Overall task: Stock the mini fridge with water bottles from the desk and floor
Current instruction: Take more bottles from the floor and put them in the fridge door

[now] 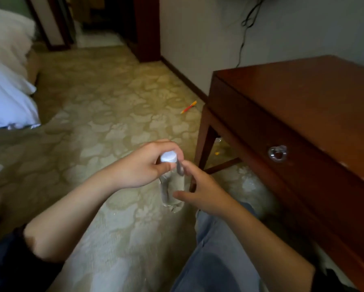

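With the left hand (143, 165) gripping the water bottle (171, 191) below its white cap (168, 157) and the right hand (200, 190) pinching its clear body, hold it upright and firmly for carrying.

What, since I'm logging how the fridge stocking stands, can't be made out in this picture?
Mini fridge: entirely outside the head view's frame.
Desk: top cut off by the right edge, so any bottles further along it are unseen.
Bottle: water level unreadable because it is clear and blurred; the left hand covers its neck.
Clear object under the desk: too small to identify, and partly behind the desk leg.
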The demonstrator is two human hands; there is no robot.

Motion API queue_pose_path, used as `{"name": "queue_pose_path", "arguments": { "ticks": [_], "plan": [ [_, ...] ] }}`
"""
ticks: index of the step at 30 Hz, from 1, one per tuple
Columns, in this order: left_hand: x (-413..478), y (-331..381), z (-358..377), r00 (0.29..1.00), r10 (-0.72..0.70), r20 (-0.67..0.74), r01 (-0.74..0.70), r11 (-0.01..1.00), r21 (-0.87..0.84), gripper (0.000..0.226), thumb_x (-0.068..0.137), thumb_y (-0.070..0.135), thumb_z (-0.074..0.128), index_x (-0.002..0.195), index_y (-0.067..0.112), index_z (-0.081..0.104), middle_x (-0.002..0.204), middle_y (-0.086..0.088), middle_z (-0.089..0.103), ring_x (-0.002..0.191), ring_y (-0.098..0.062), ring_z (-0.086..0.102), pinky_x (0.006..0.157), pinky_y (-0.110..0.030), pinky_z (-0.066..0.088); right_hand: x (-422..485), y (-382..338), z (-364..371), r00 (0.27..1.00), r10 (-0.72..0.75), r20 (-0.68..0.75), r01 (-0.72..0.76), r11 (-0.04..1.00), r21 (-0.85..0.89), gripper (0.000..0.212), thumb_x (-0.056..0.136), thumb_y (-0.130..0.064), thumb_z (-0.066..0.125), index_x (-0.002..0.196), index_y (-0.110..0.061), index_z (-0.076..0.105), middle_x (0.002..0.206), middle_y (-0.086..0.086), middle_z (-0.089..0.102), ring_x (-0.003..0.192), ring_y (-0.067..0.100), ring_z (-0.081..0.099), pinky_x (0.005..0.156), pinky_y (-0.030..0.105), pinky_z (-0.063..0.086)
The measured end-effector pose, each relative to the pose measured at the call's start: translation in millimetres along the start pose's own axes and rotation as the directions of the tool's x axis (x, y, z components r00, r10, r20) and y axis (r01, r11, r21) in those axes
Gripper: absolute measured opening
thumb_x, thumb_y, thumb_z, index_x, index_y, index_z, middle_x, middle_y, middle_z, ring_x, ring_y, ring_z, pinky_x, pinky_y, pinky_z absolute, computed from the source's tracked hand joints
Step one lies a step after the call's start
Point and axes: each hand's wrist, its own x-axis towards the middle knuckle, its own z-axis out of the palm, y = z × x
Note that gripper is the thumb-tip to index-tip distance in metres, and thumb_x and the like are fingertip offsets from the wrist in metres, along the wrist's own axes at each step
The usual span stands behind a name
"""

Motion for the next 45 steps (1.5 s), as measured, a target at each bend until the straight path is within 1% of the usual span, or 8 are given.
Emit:
{"name": "queue_pose_path", "arguments": {
  "ticks": [6, 11, 15, 18, 29, 38, 41, 45],
  "plan": [
    [28, 81, -9, 0.974, 0.227, 0.016, -0.227, 0.974, -0.008, 0.025, 0.084, -0.002, 0.058, 0.102, 0.015, 0.062, 0.099, 0.01, 0.06, 0.092, 0.009, 0.052, 0.077, -0.004, 0.036, -42, -34, -56, 0.981, -0.074, -0.182, 0.075, 0.997, -0.002, 0.07, 0.077, -0.027, 0.073, 0.136, -0.028, 0.036, 0.141, -0.014, 0.043, 0.134, 0.0, 0.036, 0.109, 0.024, 0.033],
    [49, 146, -7, 0.928, 0.372, -0.005, -0.372, 0.927, -0.046, 0.024, 0.09, 0.007, 0.056, 0.11, 0.02, 0.058, 0.107, 0.018, 0.056, 0.099, 0.009, 0.052, 0.081, -0.004, 0.038, -85, -59, -101, 0.934, -0.104, -0.341, 0.088, 0.994, -0.064, 0.066, 0.072, -0.043, 0.072, 0.129, -0.033, 0.04, 0.116, -0.007, 0.058, 0.111, 0.012, 0.057, 0.095, 0.046, 0.048],
    [63, 193, 3, 0.907, 0.414, -0.076, -0.42, 0.884, -0.205, 0.03, 0.084, 0.022, 0.058, 0.114, 0.018, 0.058, 0.104, 0.01, 0.061, 0.093, -0.007, 0.06, 0.077, -0.02, 0.049, -127, -74, -135, 0.887, -0.111, -0.448, 0.099, 0.994, -0.05, 0.062, 0.073, -0.043, 0.071, 0.127, -0.035, 0.042, 0.113, -0.006, 0.062, 0.107, 0.009, 0.061, 0.094, 0.043, 0.052],
    [72, 225, 16, 0.91, 0.402, -0.097, -0.409, 0.841, -0.355, 0.031, 0.082, 0.024, 0.061, 0.113, 0.019, 0.058, 0.1, 0.009, 0.064, 0.09, -0.004, 0.062, 0.075, -0.014, 0.05, -161, -83, -156, 0.838, -0.119, -0.532, 0.105, 0.993, -0.057, 0.051, 0.08, -0.027, 0.072, 0.123, -0.035, 0.045, 0.109, -0.011, 0.065, 0.103, 0.004, 0.063, 0.092, 0.035, 0.053],
    [71, 329, 99, 0.797, 0.604, 0.005, -0.464, 0.618, -0.635, 0.046, 0.089, 0.014, 0.052, 0.129, 0.035, 0.043, 0.123, 0.006, 0.06, 0.111, -0.003, 0.06, 0.09, -0.017, 0.049, -303, -111, -223, 0.526, -0.163, -0.835, 0.026, 0.984, -0.175, 0.053, 0.07, -0.042, 0.071, 0.117, -0.027, 0.053, 0.105, 0.001, 0.07, 0.1, 0.014, 0.067, 0.092, 0.042, 0.052],
    [51, 440, 184, 0.639, 0.768, 0.036, -0.528, 0.472, -0.706, 0.078, 0.086, 0.007, 0.062, 0.132, 0.055, 0.021, 0.122, 0.042, 0.049, 0.114, 0.017, 0.048, 0.096, -0.018, 0.047, -433, -125, -247, 0.275, -0.142, -0.951, -0.183, 0.963, -0.196, 0.055, 0.071, -0.038, 0.07, 0.121, -0.027, 0.052, 0.09, 0.001, 0.069, 0.087, 0.015, 0.067, 0.076, 0.037, 0.053],
    [43, 480, 201, 0.592, 0.803, 0.068, -0.539, 0.457, -0.707, 0.08, 0.081, 0.021, 0.067, 0.138, 0.053, 0.021, 0.139, 0.026, 0.044, 0.13, -0.001, 0.042, 0.108, -0.039, 0.041, -479, -132, -249, 0.196, -0.144, -0.97, -0.285, 0.938, -0.197, 0.057, 0.07, -0.048, 0.07, 0.12, -0.03, 0.051, 0.096, -0.003, 0.07, 0.093, 0.014, 0.068, 0.082, 0.043, 0.055],
    [26, 533, 221, 0.527, 0.848, 0.061, -0.553, 0.397, -0.733, 0.079, 0.083, 0.016, 0.068, 0.139, 0.05, 0.023, 0.139, 0.019, 0.046, 0.129, -0.002, 0.043, 0.11, -0.038, 0.038, -532, -151, -248, 0.109, -0.209, -0.972, -0.387, 0.892, -0.235, 0.048, 0.075, -0.042, 0.068, 0.119, -0.028, 0.051, 0.107, -0.01, 0.066, 0.101, 0.01, 0.065, 0.087, 0.032, 0.053]
  ]
}}
